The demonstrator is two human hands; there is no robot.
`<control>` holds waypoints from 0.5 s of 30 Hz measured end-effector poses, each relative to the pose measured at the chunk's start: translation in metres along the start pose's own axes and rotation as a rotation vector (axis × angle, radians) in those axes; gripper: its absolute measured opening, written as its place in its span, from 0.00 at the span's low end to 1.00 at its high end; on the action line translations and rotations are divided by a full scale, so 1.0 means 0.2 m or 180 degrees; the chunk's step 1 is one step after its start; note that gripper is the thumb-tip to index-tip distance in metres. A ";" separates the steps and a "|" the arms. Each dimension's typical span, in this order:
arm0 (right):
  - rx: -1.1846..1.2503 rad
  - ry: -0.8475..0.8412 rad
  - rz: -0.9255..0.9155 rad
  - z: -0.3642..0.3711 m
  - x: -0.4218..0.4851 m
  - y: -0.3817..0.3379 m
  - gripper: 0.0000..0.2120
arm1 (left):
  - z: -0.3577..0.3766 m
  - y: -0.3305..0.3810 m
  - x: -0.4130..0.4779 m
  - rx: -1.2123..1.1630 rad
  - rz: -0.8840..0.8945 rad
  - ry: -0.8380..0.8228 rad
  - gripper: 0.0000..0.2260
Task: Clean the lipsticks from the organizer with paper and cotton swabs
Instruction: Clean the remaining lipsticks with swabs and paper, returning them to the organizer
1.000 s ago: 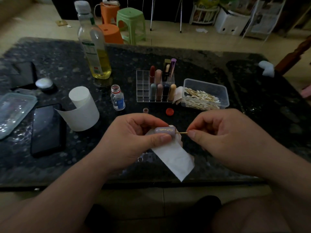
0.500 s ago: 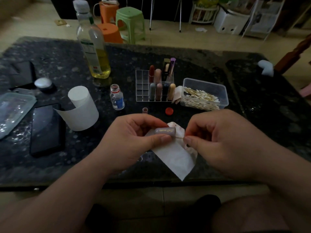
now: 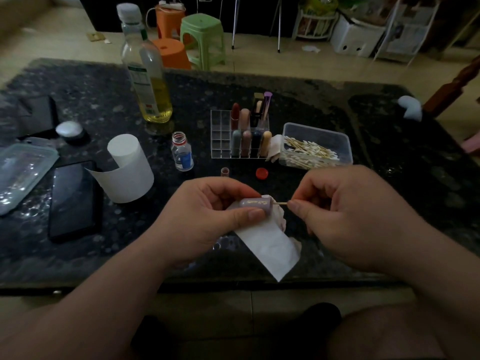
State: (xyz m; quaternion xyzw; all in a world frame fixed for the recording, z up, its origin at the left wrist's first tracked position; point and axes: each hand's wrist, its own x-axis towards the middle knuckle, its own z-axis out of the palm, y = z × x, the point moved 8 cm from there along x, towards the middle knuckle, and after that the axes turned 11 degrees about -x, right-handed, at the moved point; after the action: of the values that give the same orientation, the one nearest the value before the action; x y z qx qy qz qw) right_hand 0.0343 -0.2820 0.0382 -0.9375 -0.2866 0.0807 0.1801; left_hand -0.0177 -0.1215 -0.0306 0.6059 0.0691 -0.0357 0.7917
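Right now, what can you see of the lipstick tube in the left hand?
A short lilac tube, plastic-looking, gold lettering on its side. It lies roughly level, pinched between the left hand's thumb and fingers, white paper behind it. A swab stick held by the right hand meets its right end.

- My left hand [image 3: 207, 219] sits just left of centre with its back toward me. The fingers are curled, thumb below and forefinger above, gripping the lipstick [image 3: 255, 203] on its side.
- My right hand [image 3: 345, 216] faces it, knuckles up, fingers folded in. Thumb and forefinger tips pinch the cotton swab [image 3: 281, 203], whose far end meets the lipstick's right end.
- The hands are near each other, not touching.
- Both bare forearms rise from the lower corners and converge.
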 end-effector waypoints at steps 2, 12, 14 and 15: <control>-0.0151 -0.0179 -0.0026 0.01 0.00 0.00 0.10 | 0.00 -0.01 0.00 -0.0011 0.0008 -0.0010 0.12; 0.0562 -0.0254 -0.0117 -0.01 -0.02 -0.02 0.09 | 0.02 -0.02 -0.01 0.0129 -0.0037 -0.0075 0.11; 0.0524 0.0079 -0.0039 -0.02 -0.01 -0.01 0.10 | 0.01 -0.02 0.00 0.0050 -0.0047 -0.0053 0.12; 0.0473 0.0163 0.0007 -0.02 -0.01 0.00 0.10 | 0.01 -0.03 0.00 -0.0009 -0.0055 -0.0031 0.12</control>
State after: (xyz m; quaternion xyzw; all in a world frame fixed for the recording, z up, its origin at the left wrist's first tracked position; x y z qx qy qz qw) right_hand 0.0336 -0.2841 0.0423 -0.9236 -0.2742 0.0779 0.2564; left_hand -0.0175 -0.1242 -0.0355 0.6040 0.0706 -0.0454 0.7926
